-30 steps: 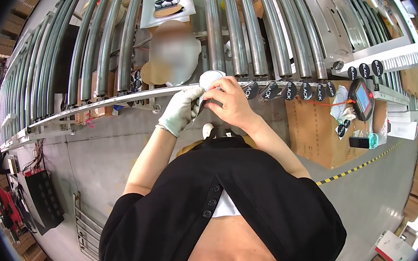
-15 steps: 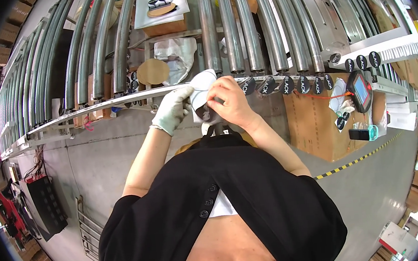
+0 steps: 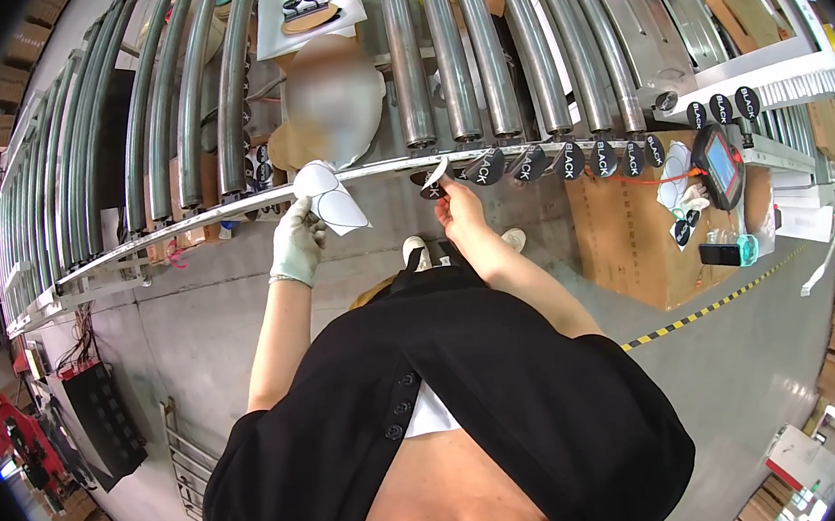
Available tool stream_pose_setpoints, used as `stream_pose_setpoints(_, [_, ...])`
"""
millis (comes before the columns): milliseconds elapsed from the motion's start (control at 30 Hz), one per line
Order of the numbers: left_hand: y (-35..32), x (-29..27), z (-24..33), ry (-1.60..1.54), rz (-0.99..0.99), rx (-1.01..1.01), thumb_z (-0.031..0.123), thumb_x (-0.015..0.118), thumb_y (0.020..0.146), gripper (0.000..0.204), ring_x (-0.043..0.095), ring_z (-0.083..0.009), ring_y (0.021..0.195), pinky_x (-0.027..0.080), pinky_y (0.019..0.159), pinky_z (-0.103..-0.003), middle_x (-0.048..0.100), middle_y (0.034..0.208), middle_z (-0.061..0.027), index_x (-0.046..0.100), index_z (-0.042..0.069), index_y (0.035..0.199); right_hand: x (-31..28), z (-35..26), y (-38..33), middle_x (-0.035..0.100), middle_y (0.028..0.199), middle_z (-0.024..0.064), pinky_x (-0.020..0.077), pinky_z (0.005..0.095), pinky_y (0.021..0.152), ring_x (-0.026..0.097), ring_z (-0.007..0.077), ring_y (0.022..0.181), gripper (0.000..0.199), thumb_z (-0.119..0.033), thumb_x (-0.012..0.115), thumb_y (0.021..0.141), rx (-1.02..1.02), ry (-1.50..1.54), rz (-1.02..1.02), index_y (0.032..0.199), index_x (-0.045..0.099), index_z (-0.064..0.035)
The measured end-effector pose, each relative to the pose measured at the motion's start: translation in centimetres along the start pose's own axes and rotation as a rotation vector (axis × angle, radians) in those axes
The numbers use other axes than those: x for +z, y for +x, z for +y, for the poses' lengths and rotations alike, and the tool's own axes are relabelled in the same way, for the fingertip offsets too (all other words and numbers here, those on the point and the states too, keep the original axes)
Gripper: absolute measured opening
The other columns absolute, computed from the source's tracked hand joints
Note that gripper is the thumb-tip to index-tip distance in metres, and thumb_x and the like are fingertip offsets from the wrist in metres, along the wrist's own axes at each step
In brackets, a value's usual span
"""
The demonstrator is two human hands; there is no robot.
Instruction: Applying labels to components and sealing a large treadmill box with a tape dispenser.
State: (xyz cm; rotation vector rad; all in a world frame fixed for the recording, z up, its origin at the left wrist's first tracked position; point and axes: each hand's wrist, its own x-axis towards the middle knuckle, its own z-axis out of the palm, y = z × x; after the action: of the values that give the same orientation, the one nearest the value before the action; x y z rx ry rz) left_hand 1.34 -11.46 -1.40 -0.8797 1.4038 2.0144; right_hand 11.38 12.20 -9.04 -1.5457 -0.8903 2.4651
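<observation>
My left hand point(image 3: 297, 244), in a pale work glove, pinches a white sticker backing sheet point(image 3: 338, 210) with round outlines on it, held close to the metal rail point(image 3: 384, 169). To the right, my bare right hand point(image 3: 463, 211) has its thumb and fingers closed on a round black sticker point(image 3: 430, 185). The sticker is at the rail's front edge, with a pale side curling up; whether it touches the rail I cannot tell. Beside it, a row of similar round black stickers point(image 3: 569, 161) hangs along the rail to the right.
Metal rollers point(image 3: 408, 60) stretch beyond the rail. Between them lie a brown disc point(image 3: 292, 149) and a white sheet point(image 3: 266, 39) with several items on it. At right are a cardboard box point(image 3: 627, 240), a handheld screen device point(image 3: 720, 169) and a black-and-teal item point(image 3: 728, 252).
My hands were together at the backing sheet and are now apart. The left has moved left with the sheet; the right has come to the rail with a black sticker.
</observation>
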Motion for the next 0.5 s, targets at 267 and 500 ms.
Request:
stream_pose_setpoints(267, [-2.1,2.1,-0.1,0.053,-0.094,-0.023,0.026,0.063,0.087,0.016,0.045,-0.0069,0.054,0.032,0.044,-0.019,0.051,0.067,0.0034,0.056,0.012,0.084,1.3,-0.5,3.0,0.053,0.071,-0.0024,0.0380,0.0299,0.056,0.045,0.0119,0.057,0.035,-0.048,0.073,0.075,0.079,0.012,0.232,0.080,0.060,-0.0155])
stream_pose_setpoints(500, [-4.3,6.7,0.1,0.274,-0.335,0.192,0.025,0.061,0.089,0.013,0.049,-0.0050,0.049,0.034,0.041,-0.019,0.057,0.067,0.0051,0.060,0.013,0.086,-1.2,-1.4,-2.2,0.058,0.080,0.0031,0.0488,0.0320,0.061,0.057,0.0153,0.069,0.052,-0.055,0.069,0.076,0.463,-0.055,-0.400,0.093,0.057,-0.0072])
